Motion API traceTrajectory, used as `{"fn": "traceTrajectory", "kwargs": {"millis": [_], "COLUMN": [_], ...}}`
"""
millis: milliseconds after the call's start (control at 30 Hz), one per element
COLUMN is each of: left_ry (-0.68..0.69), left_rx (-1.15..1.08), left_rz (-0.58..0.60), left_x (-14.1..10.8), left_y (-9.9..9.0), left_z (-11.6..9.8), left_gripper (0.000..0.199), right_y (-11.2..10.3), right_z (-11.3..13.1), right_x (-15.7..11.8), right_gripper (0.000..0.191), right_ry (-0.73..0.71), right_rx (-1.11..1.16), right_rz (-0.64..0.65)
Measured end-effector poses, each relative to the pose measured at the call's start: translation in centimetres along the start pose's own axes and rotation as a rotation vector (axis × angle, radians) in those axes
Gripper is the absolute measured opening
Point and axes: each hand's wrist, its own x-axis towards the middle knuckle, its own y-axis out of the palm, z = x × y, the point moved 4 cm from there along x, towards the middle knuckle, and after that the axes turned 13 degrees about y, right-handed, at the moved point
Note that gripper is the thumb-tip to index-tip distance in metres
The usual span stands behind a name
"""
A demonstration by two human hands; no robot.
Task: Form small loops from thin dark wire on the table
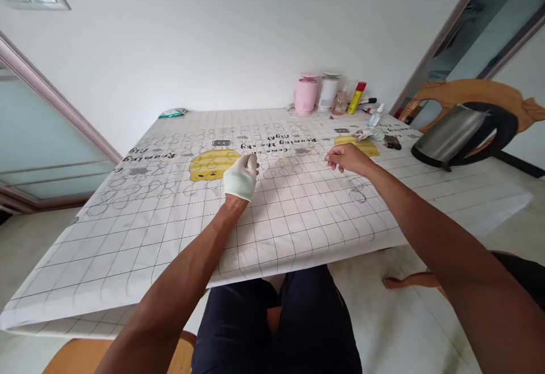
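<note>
Dark trousers (281,328) of soft, matte fabric lie under the near edge of the table (272,238), which wears a white cloth (149,249) with a thin black grid, grey scribbled rings, lettering and yellow rounded animal prints. Bare forearms reach over it from both sides. On the left hand (242,178) is a knitted glove (238,187), white over the fingers and pale green at the cuff, ribbed and close-fitting; it sits beside one yellow print. Those fingers are curled inward, and I cannot tell whether they grip anything. Bare and well apart from it, the right hand (347,159) has its fingers loosely bent with gaps between them, nothing visible in their hold.

Just beyond the right hand, a limp, crumpled pale piece (369,135) lies on the other print, next to a small dark block (392,142). Farther right stands a brushed-metal kettle (451,133) with a curved black handle, before a chair (481,90) of carved, varnished wood. Along the smooth white wall (213,39) stand pink (306,97) and white (327,93) cylinders, an amber bottle (339,104) and a slim yellow can (355,101) with a red cap.
</note>
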Motion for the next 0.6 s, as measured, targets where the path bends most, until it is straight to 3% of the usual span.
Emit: {"fn": "traceTrajectory", "kwargs": {"millis": [100, 200, 367, 600], "left_ry": [0.004, 0.001, -0.002, -0.005], "left_rx": [0.023, 0.017, -0.009, 0.012], "left_rz": [0.01, -0.006, -0.029, 0.003], "left_x": [-0.1, -0.1, 0.0, 0.1], "left_y": [0.0, 0.0, 0.0, 0.0], "left_z": [-0.2, 0.0, 0.6, 0.3], "left_gripper": [0.038, 0.037, 0.037, 0.038], "right_y": [-0.9, 0.4, 3.0, 4.1], "right_z": [-2.0, -2.6, -2.6, -1.8], "right_x": [0.6, 1.0, 2.2, 3.3], "right_gripper": [0.021, 0.019, 0.014, 0.015], "right_ry": [0.06, 0.087, 0.121, 0.128], "right_rx": [-0.087, -0.111, -0.273, -0.397], "right_rz": [-0.008, 0.031, 0.056, 0.016]}}
